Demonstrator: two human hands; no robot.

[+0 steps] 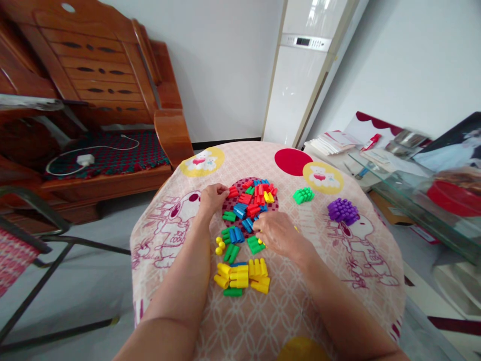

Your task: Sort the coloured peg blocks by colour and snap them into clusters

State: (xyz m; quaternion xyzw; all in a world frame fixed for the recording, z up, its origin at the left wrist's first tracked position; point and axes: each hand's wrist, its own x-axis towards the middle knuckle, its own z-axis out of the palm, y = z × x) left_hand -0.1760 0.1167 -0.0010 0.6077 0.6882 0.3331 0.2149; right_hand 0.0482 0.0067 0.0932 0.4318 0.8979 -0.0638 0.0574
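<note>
A pile of plastic toy building blocks lies on the round table's patterned cloth. My left hand [214, 198] is at its far left edge, fingers pinched at a red block [233, 192]. My right hand [277, 231] is on the pile's right side, fingers curled down; what they hold is hidden. Beside its fingertips are a blue block [247, 225] and a green block [254, 245] with a small yellow piece at its edge. Nearer to me sit several yellow blocks [239, 276]. A cluster of small yellow balls [220, 246] lies left of the green blocks [231, 253].
To the right on the cloth [300, 311] stand a light green cluster of joined pieces [303, 195] and a purple cluster [342, 211]. A glass-topped side table [391, 188] adjoins on the right. A wooden bench [101, 185] and a folding chair [33, 240] stand left.
</note>
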